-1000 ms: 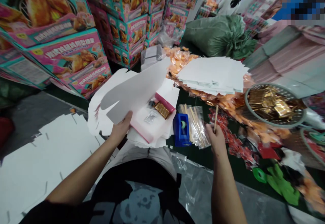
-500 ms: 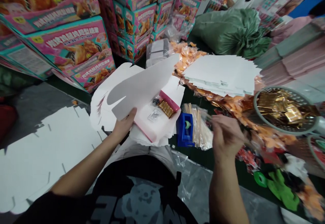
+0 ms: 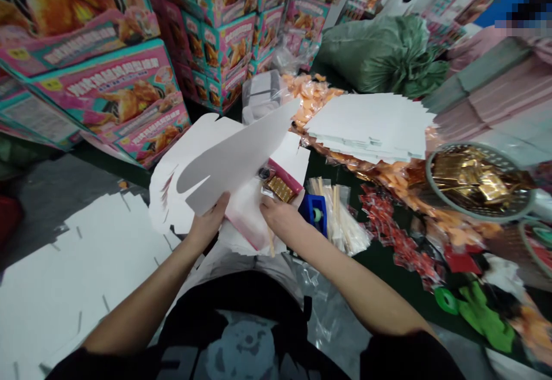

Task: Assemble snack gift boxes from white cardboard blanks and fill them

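Note:
My left hand (image 3: 211,219) is closed on the lower edge of a large white cardboard sheet (image 3: 241,156), whose long flap stands raised. Beside it lies an opened piece with pink edges (image 3: 245,230). My right hand (image 3: 278,216) reaches over this piece, fingers closed around a thin wooden stick (image 3: 271,243) that shows below the palm. Just beyond those fingers lie a gold foil packet (image 3: 280,187) and a small dark round item (image 3: 264,173). A little clear packet near the fingertips is partly hidden.
Right of the work are a blue tape dispenser (image 3: 318,214), bagged wooden sticks (image 3: 338,213), red packets (image 3: 392,236) and a basket of gold packets (image 3: 478,181). Behind stand a white card stack (image 3: 371,127), a green sack (image 3: 379,52) and printed boxes (image 3: 125,98).
My right hand has moved left from beside the bagged sticks to the pink-edged piece, carrying a wooden stick. My left hand still grips the white sheet. The view has shifted slightly.

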Motion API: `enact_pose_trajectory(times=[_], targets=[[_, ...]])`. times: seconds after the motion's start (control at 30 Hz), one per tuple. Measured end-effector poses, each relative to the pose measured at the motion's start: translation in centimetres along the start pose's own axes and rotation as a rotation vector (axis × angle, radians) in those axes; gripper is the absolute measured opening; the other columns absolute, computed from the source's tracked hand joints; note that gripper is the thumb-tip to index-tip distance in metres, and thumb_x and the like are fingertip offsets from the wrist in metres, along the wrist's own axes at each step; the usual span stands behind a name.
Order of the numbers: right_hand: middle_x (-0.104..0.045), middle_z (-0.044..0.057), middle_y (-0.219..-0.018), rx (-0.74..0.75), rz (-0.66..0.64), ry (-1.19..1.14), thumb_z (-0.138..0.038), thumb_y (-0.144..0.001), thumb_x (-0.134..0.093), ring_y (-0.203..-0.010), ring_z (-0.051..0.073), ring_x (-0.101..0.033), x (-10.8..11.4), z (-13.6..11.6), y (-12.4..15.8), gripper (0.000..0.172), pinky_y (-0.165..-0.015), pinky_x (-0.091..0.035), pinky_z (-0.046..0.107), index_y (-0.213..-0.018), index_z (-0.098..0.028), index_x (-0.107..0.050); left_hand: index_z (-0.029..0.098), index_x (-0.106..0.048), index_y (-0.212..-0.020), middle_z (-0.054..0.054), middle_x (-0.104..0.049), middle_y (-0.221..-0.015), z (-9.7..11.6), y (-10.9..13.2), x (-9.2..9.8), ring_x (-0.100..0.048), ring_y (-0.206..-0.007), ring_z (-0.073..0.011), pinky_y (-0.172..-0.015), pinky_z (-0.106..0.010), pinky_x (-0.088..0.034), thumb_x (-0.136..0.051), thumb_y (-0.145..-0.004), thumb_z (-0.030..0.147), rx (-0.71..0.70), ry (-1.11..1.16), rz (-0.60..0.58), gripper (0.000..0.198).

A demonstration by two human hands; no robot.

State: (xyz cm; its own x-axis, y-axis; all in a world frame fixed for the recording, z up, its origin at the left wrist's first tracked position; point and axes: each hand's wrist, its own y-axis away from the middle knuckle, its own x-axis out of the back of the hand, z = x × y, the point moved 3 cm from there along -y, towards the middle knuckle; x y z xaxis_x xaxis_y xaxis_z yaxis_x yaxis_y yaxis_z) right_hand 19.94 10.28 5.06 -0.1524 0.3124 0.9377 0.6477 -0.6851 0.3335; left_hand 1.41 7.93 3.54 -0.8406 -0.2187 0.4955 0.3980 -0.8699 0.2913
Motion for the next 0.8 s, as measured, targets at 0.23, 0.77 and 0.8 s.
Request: enact_pose_trajectory(times=[0.23, 0.77, 0.8], targets=[[-0.064, 0.025, -0.117, -0.144, 0.087, 0.014, -0.003, -0.093, -0.037, -0.108, 0.029, -0.063, -0.2, -0.1, -4.6, 0.034, -0.085, -0.054, 0.036, -0.115, 0.002, -0.062, 0.015, -0.065, -0.123, -0.011, -0.06, -0.14, -0.9, -0.9, -0.2, -0.039, -0.143, -0.026, -0.124, -0.039, -0.02, -0.054, -0.085, 0.052, -0.092, -0.007, -0.03, 0.054], [-0.071, 0.009, -0.095, 0.204, 0.044, -0.102, -0.009, -0.092, -0.054, -0.092, 0.023, -0.067, 0.5, -1.7, -1.2, 0.015, -0.069, -0.053, 0.031, -0.093, -0.012, -0.069, 0.019, -0.065, -0.123, -0.008, -0.059, -0.141, -1.2, -1.6, 0.8, -0.031, -0.148, -0.0256, -0.126, -0.038, -0.01, -0.052, -0.085, 0.057, -0.14, -0.05, 0.016, 0.056], [-0.071, 0.008, -0.095, 0.208, 0.062, -0.129, -0.009, -0.092, -0.054, -0.09, 0.022, -0.067, 0.8, -1.2, -1.0, 0.015, -0.07, -0.052, 0.03, -0.094, -0.012, -0.069, 0.017, -0.064, -0.125, -0.009, -0.057, -0.143, -1.3, -1.7, 1.0, -0.032, -0.147, -0.0262, -0.125, -0.038, -0.011, -0.052, -0.085, 0.058, -0.103, -0.053, 0.027, 0.058]])
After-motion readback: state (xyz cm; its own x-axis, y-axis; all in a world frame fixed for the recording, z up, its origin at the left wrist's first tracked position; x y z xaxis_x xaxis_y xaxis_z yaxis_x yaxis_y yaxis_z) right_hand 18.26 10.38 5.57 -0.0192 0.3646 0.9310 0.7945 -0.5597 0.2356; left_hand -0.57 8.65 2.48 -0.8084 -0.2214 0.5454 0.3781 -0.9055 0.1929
